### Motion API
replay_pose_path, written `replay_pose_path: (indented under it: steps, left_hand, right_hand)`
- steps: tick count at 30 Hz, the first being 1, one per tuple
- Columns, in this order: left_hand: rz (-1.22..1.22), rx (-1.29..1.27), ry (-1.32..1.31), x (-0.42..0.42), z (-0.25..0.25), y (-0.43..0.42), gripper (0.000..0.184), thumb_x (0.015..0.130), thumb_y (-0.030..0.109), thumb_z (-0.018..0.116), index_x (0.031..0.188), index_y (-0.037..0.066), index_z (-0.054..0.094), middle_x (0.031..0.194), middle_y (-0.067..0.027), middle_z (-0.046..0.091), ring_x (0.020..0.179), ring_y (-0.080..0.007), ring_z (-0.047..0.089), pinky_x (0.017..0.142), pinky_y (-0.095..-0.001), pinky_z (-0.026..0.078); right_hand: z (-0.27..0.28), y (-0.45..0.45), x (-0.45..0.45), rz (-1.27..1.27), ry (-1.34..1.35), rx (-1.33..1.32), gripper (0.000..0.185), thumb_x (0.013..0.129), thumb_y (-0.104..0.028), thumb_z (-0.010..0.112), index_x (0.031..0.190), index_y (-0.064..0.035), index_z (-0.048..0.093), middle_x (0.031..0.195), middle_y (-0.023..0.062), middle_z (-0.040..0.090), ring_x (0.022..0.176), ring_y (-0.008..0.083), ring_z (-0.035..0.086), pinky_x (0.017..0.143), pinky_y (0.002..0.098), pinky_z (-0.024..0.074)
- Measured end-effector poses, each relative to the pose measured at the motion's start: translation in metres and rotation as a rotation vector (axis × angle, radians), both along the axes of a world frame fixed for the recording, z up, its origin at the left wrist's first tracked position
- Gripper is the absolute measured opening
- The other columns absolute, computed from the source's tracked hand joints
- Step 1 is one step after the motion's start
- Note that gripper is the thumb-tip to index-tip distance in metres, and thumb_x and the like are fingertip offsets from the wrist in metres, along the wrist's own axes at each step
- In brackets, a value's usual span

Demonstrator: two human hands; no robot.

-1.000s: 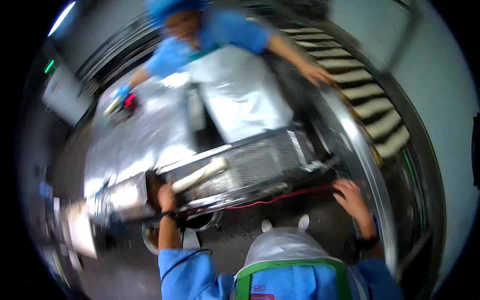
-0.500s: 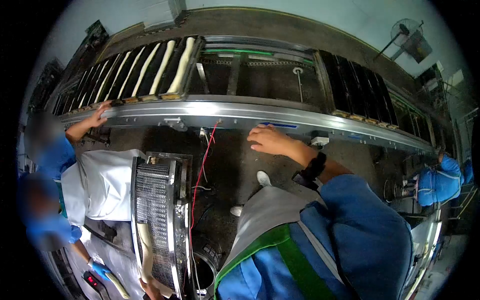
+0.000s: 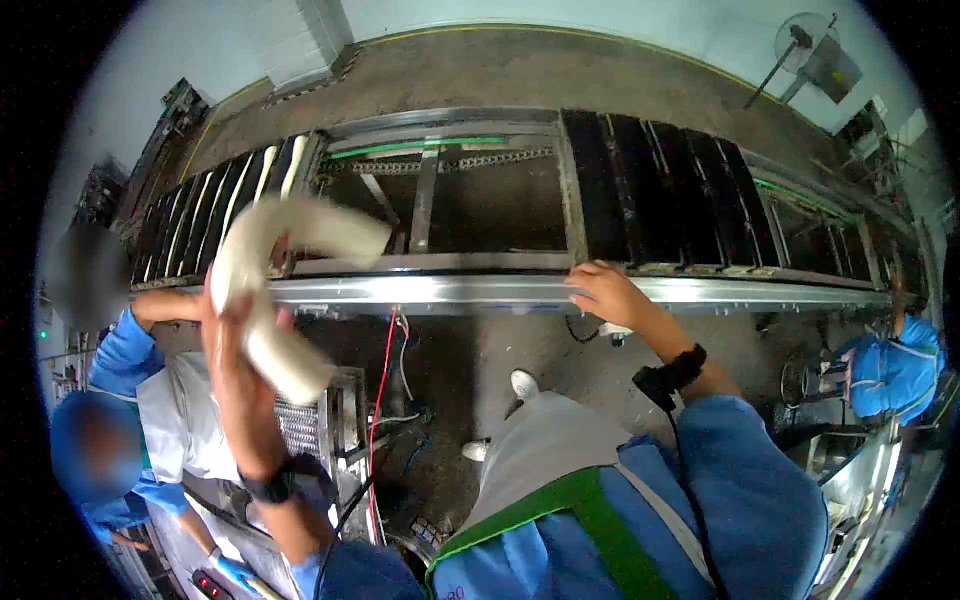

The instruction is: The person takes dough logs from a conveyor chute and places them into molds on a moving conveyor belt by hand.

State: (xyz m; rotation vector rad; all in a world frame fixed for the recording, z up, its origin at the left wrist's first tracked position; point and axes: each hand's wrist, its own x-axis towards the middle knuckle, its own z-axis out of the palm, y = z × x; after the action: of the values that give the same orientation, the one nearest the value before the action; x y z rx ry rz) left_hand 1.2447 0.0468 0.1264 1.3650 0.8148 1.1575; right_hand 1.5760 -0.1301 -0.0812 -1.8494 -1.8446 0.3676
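Observation:
A long pale dough roll (image 3: 240, 265), bent into a hook and smeared by motion, is raised in my left hand (image 3: 238, 375), whose fingers wrap its lower part. Both ends of the roll hang free to the right. My right hand (image 3: 612, 298) is at the metal rail (image 3: 450, 290), beside the near left corner of a black grooved tray (image 3: 660, 200) with no dough in its grooves. Its fingers are stretched out and hold nothing; whether they touch the tray I cannot tell. Left of the gap, another black tray (image 3: 245, 180) carries several dough strips.
A chain (image 3: 490, 160) runs in the gap between the trays. At left, a co-worker's arm (image 3: 165, 305) reaches to the rail beside a mesh conveyor (image 3: 300, 428). A red cable (image 3: 382, 400) hangs from the rail. Another person (image 3: 890, 370) stands far right; a fan (image 3: 805, 45) is behind.
My left hand has lifted the dough roll from the mesh conveyor up toward the rail. My right hand has moved right, to the tray corner. The trays appear farther left as the view shifts.

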Motion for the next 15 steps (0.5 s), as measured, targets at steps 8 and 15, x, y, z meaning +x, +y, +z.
replay_pose_path:
  steps: [8,15]
  left_hand:
    - [-0.587,-0.240,0.021,0.240,-0.069,0.027,0.042,0.070,0.016,0.058,0.102,0.000,0.036,0.086,-0.0134,0.050,0.060,-0.0190,0.056,0.051,-0.0278,0.046]
    - [-0.541,0.429,0.976,0.264,-0.198,-0.003,0.040,0.071,0.019,0.054,0.106,0.002,0.042,0.090,-0.0127,0.051,0.083,-0.0305,0.049,0.072,-0.0367,0.039]
  right_hand:
    - [-0.006,-0.058,0.062,-0.210,-0.067,-0.115,0.030,0.073,-0.020,0.054,0.100,-0.0062,0.051,0.100,0.0117,0.049,0.095,0.0292,0.044,0.079,0.0392,0.0370]
    - [-0.017,-0.100,0.114,-0.396,-0.041,-0.143,0.034,0.071,-0.022,0.058,0.102,-0.0077,0.051,0.105,0.0134,0.049,0.100,0.0293,0.043,0.084,0.0380,0.0353]
